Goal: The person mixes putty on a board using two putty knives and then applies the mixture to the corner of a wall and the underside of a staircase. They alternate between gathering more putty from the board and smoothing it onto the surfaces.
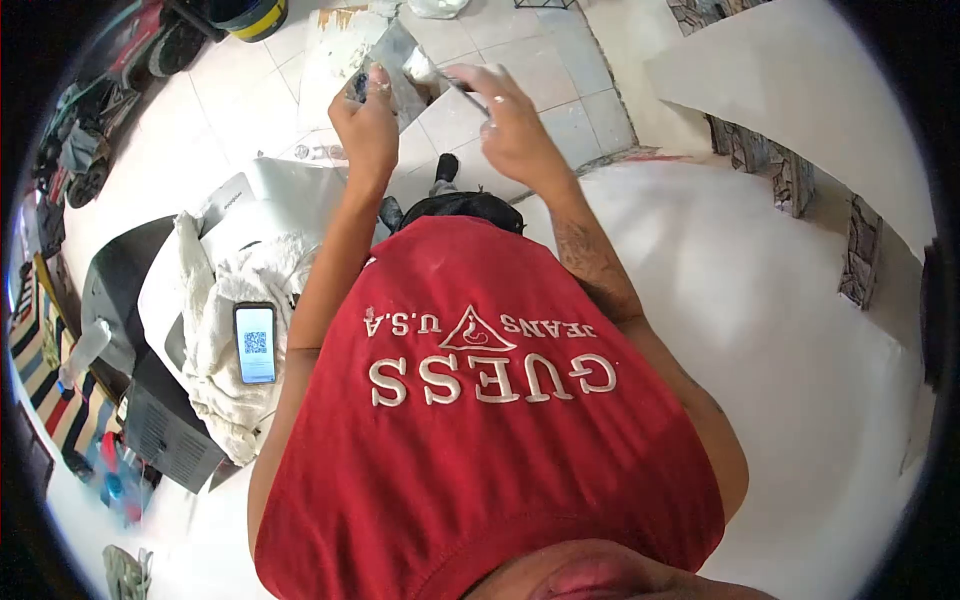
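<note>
Head view: a pale tiled floor point(560, 70) lies beyond the red shirt point(480, 440), with a white wall point(780, 300) to the shirt's right. Above the shirt are two hands. The left hand point(368, 125) clenches one grey trowel point(398, 60), and the right hand point(512, 122) grips one scraper point(450, 85) touching it. One phone point(255, 343) lies left of the shirt.

One head-worn fisheye camera looks steeply downward.

Home under renovation: tiled floor point(560, 70), stone-clad wall point(790, 175), bucket point(250, 15).
</note>
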Tool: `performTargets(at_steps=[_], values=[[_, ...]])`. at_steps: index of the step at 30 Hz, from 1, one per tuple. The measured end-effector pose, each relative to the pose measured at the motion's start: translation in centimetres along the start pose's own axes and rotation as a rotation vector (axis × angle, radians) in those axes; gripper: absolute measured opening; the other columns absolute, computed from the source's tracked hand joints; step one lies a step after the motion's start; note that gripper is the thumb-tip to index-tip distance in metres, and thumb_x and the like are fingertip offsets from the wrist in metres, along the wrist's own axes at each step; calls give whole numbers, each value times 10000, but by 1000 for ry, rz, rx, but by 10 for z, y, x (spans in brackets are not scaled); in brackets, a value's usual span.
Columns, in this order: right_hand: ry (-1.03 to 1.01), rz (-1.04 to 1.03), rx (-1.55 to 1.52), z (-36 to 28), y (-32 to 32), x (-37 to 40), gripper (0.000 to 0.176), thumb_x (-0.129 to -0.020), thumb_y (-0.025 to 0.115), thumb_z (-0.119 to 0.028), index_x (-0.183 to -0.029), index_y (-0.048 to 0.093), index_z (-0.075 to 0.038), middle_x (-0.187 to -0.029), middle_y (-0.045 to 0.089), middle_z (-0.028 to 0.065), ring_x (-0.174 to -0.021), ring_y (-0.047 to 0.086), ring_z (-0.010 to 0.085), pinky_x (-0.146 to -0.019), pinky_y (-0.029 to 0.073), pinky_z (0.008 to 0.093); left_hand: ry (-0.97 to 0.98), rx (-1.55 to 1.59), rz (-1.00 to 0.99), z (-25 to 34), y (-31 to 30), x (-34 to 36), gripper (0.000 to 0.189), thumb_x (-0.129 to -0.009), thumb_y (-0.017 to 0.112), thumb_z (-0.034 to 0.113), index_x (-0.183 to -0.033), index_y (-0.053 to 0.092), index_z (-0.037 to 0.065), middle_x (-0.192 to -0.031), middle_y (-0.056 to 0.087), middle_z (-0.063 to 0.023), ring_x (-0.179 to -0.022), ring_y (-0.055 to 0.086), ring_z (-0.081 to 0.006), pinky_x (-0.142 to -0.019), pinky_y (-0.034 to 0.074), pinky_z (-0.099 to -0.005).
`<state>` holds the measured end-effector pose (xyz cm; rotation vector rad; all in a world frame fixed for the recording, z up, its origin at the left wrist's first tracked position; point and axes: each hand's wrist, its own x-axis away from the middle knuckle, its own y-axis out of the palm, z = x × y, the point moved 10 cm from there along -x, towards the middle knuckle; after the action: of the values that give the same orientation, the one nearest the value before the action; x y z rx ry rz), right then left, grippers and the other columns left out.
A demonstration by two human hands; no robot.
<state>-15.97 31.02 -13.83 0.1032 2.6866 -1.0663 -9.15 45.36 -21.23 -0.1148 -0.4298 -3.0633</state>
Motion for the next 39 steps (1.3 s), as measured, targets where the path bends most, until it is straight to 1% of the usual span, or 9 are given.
performTargets(at_steps=[6,10,11,18,24,29,33,36,39], values=[[133,-276,8,8,37,19,630,-625,399,142,-1170,526,-147,-963,521,153,-945,514,358,-842,423,402,142,-164,-64,9,5,-1,252,-900,532,146,-734,570,-40,-586,454,32,-527,352,-47,-452,288,-225],[-87,-417,-96,10,25,27,579,-632,380,115,-1158,534,-73,-1059,565,145,-994,547,302,-901,412,350,41,-104,-62,22,4,-10,217,-896,537,142,-781,579,-37,-595,461,29,-515,363,-56,-452,293,-228],[-70,-326,-170,5,-1,20,569,-635,407,111,-1171,515,-46,-1105,575,123,-1050,540,226,-935,388,314,-8,-55,-71,22,4,-11,206,-894,539,141,-796,582,-35,-595,463,29,-508,366,-58,-450,292,-229],[127,40,-290,-1,-65,8,595,-670,468,105,-1241,437,-59,-1169,515,80,-1100,475,163,-954,347,276,-393,378,-150,0,31,12,123,-861,544,74,-907,568,-38,-791,572,-47,-640,538,-120,-557,455,-265],[-142,-21,71,-19,-36,4,656,-625,464,169,-1219,459,-112,-1141,449,171,-1123,442,357,-942,385,408,-588,517,-150,-11,34,26,153,-835,517,14,-965,551,-60,-856,581,-68,-742,584,-129,-659,496,-274],[135,-394,214,90,23,48,651,-634,428,166,-1221,462,-112,-1155,468,167,-1103,471,351,-1010,329,413,-437,524,-86,0,8,5,176,-829,541,21,-983,543,-65,-869,591,-78,-732,597,-134,-657,506,-268],[38,-14,103,33,-34,20,648,-619,351,163,-1205,472,-83,-1150,538,150,-1123,472,330,-1081,158,498,-155,116,-107,37,-2,0,162,-834,586,72,-932,580,-57,-722,564,-29,-613,520,-92,-539,428,-221],[-115,25,122,-36,-49,2,657,-575,354,159,-1190,470,-41,-1146,519,160,-1098,470,320,-986,336,367,58,-16,-117,37,10,-4,195,-857,586,114,-923,601,-69,-657,533,1,-564,436,-59,-481,349,-207],[-63,38,92,-31,-32,0,603,-646,397,143,-1190,481,-105,-1115,524,162,-1052,488,364,-945,376,416,81,-53,-135,54,25,15,202,-868,571,119,-910,607,-75,-662,550,-8,-564,450,-71,-489,372,-222]])
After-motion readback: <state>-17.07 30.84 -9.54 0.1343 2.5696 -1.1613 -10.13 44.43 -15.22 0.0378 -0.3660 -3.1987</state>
